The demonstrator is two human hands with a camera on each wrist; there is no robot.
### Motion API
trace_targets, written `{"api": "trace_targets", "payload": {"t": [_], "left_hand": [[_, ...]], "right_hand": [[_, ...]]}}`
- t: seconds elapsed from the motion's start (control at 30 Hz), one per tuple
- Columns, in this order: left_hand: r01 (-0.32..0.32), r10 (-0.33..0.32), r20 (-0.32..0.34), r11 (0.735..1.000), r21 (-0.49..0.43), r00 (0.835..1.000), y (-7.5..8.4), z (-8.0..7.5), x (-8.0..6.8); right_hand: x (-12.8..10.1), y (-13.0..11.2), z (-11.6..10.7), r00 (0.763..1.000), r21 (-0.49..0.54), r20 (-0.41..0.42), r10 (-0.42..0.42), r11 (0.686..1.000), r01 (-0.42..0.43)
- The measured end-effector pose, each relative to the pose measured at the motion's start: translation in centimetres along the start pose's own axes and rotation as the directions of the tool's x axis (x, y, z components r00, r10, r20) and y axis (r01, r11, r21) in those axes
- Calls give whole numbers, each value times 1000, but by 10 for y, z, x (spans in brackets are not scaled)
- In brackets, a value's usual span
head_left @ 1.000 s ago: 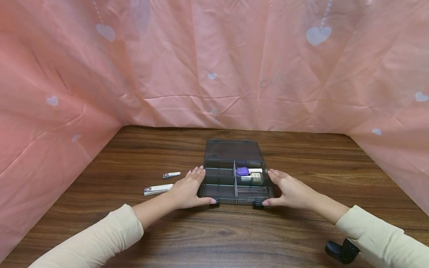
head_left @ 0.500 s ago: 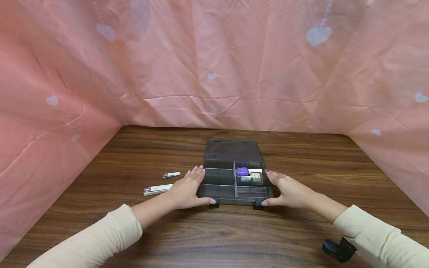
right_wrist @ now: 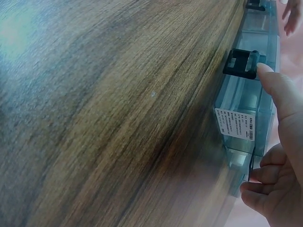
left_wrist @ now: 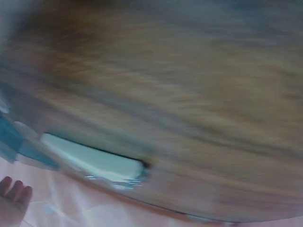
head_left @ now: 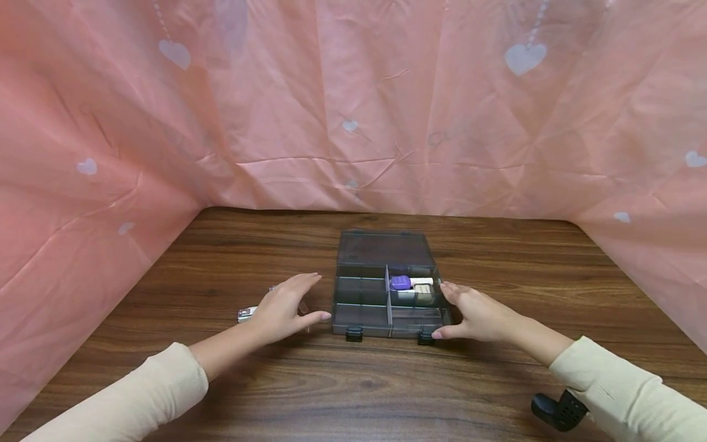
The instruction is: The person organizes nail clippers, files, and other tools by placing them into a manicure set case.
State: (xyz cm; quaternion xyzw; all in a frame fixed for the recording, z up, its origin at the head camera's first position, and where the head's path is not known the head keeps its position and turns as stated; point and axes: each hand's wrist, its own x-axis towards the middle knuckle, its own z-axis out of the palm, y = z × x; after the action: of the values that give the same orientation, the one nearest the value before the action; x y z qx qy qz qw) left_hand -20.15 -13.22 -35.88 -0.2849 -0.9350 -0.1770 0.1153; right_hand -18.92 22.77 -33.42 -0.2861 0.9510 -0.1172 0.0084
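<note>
A dark see-through plastic organizer box point(head_left: 361, 316) lies with its lid point(head_left: 383, 248) folded back. Inside, right of the divider, rest a purple nail polish bottle point(head_left: 400, 283) and a pale one point(head_left: 423, 296). My right hand point(head_left: 480, 314) grips the box's right front corner, thumb by the latch point(right_wrist: 241, 64), fingers bent against the side. Left of the box, apart from it, my left hand point(head_left: 278, 309) hovers with spread, relaxed fingers. It mostly covers the larger nail clipper point(head_left: 246, 314) and the smaller one point(head_left: 272, 288). A faint clear shape near its thumb is unclear.
A brown wooden table point(head_left: 353, 393) spreads around the box. Pink curtains point(head_left: 386, 123) with white hearts enclose its back and sides. Below the right sleeve sits a black plastic piece point(head_left: 558, 411). The left wrist view is blurred.
My left hand has let go of the box's left side and moved left, over the nail clippers. The right hand and the box have stayed nearly still.
</note>
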Motion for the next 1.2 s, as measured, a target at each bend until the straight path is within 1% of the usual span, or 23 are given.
{"api": "trace_targets", "payload": {"t": [0.13,0.27,0.43,0.9,1.2], "left_hand": [[5,-7,-44,999,-37,999,-17,-1,-16],[23,-26,-78,999,-37,997,-32,-1,-31],[54,-56,-82,998,-31,995,-44,-3,-44],[134,-145,-127,987,-93,981,-68,-8,-63],[121,-134,-215,990,-72,967,-79,-9,-70]], "right_hand": [[0,-1,0,1000,-5,1,11,1000,-11],[0,-1,-1,1000,-16,2,8,1000,-8],[-1,0,-2,1000,-16,2,2,1000,-2],[-4,2,-1,1000,-2,10,14,1000,-14],[-3,0,-1,1000,-4,24,10,1000,-9]]}}
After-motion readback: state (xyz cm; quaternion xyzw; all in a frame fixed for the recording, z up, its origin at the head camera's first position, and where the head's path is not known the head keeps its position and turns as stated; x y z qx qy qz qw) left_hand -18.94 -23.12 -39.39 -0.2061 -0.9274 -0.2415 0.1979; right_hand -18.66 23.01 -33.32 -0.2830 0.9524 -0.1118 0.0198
